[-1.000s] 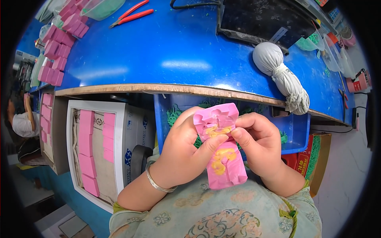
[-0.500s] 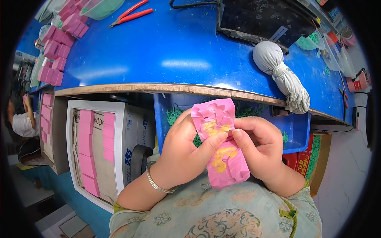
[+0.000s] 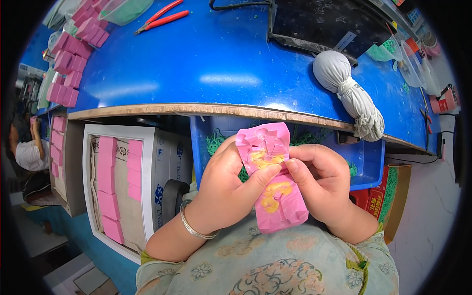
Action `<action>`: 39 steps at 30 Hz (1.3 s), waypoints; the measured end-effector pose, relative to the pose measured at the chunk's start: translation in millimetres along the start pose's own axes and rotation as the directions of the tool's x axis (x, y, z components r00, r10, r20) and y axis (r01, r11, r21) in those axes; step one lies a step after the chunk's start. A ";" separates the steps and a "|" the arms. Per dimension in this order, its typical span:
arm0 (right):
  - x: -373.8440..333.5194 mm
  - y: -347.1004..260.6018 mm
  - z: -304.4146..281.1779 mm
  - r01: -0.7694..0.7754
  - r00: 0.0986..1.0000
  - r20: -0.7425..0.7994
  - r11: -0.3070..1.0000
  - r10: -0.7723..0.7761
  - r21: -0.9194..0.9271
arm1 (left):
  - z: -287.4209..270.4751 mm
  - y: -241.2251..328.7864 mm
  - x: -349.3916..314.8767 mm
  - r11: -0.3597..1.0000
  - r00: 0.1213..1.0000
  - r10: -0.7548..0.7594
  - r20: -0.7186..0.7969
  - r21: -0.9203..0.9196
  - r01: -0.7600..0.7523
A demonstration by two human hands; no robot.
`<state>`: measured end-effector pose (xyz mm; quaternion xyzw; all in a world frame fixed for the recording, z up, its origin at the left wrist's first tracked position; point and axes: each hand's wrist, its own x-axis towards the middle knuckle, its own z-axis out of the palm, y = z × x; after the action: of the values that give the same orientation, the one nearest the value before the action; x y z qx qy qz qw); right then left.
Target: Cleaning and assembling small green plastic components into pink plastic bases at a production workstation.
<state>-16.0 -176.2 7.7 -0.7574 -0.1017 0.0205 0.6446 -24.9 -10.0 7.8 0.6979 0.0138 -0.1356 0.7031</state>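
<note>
Both of my hands pinch one pink rubber-like mold (image 3: 285, 215), spread open as two halves joined near the middle. Hollows show in its faces, and yellow patches lie in and around them. My left hand (image 3: 223, 182) holds it by the left side, thumb pressed across the middle. On the right, my right hand (image 3: 322, 184) grips the edge between thumb and fingers. The mold is tilted, its upper half leaning away from me, over a blue bin (image 3: 366, 169) with green stringy pieces (image 3: 215, 142). The fingers behind the mold are partly hidden.
A blue tabletop (image 3: 196, 64) carries red-handled pliers (image 3: 162, 18), a tied white cloth bundle (image 3: 346, 88), a black box (image 3: 329, 24) and stacked pink blocks (image 3: 73, 64). At left stands a white-framed box (image 3: 147, 191) of pink blocks (image 3: 107, 172). Another person (image 3: 32, 152) sits far left.
The mold has shifted very slightly left in my hands. My grip looks the same, and the surrounding things have hardly moved.
</note>
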 end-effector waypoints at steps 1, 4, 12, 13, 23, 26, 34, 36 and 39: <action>0.7 -0.2 -0.6 0.000 1.000 0.000 1.000 0.000 0.000 | -0.3 0.1 0.2 1.000 1.000 0.003 -0.002 0.002 -0.003; 4.7 0.6 -2.6 0.075 0.997 0.030 0.997 -0.075 -0.028 | -0.3 0.4 1.1 0.999 1.000 -0.020 0.011 -0.029 0.020; 8.7 1.6 -2.4 -0.157 0.986 0.109 0.929 0.127 0.335 | -0.8 -0.6 4.8 0.996 0.989 0.084 0.118 0.029 -0.088; 8.5 1.4 -1.5 -0.152 0.986 0.117 0.930 0.120 0.333 | -1.7 -0.8 6.1 0.977 0.977 0.153 0.147 0.125 -0.171; 5.1 -2.4 3.4 -0.263 0.964 0.159 0.826 0.212 0.498 | -6.2 1.4 12.2 0.961 0.981 0.192 0.006 -0.206 -0.186; 4.2 -2.6 2.9 -0.254 0.966 0.164 0.847 0.199 0.468 | -7.8 2.1 11.4 0.955 0.979 0.203 0.009 -0.222 -0.196; 2.2 2.0 3.2 -0.202 0.978 0.125 0.917 0.169 0.344 | -3.2 -3.0 10.7 0.937 0.941 0.330 -0.080 0.149 -0.316; 2.6 4.1 2.9 -0.133 0.989 0.105 0.956 0.109 0.263 | -3.6 -4.4 11.9 0.831 0.883 0.464 -0.070 0.380 -0.407; 2.4 5.4 1.6 -0.077 0.995 0.077 0.970 0.061 0.229 | -6.2 -4.8 13.4 0.717 0.813 0.582 -0.027 0.488 -0.497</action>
<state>-13.3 -175.0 2.4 -0.6791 -0.0947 0.0811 0.7234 -11.9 -6.2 0.2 0.8259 -0.1604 0.1401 0.5221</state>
